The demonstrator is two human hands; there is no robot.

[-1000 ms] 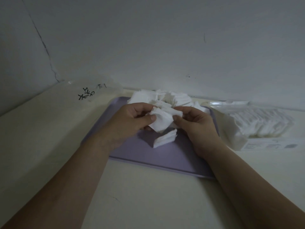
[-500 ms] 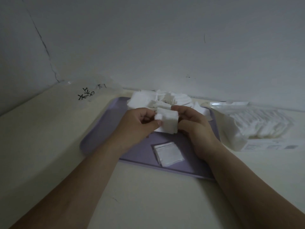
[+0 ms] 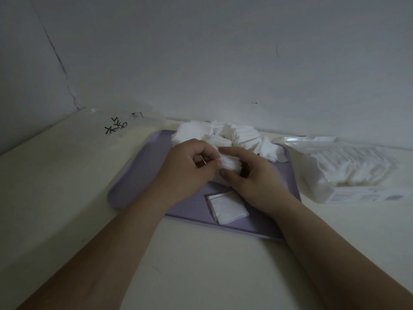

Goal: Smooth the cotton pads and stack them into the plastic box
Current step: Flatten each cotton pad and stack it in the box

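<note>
A lilac tray point(image 3: 131, 186) lies on the pale table. Loose white cotton pads point(image 3: 214, 133) are heaped at its far end. Near its front edge sits a small squared stack of pads point(image 3: 226, 206). Over the tray's middle, my left hand point(image 3: 187, 173) and my right hand point(image 3: 252, 180) together hold a small bunch of cotton pads point(image 3: 230, 164); my left fingers pinch its left edge, and my right thumb and fingers curl round it. To the right lies the clear plastic box point(image 3: 348, 171), with rows of pads inside it.
A clear plastic bag point(image 3: 120, 128) with black handwriting lies at the far left by the wall corner. The wall runs just behind the tray. Bare table stretches in front of the tray and to its left.
The bunch of pads in my hands has been gathered tighter and lowered a little toward the tray. The small stack near the tray's front edge, hidden behind my hands a second ago, lies in plain view.
</note>
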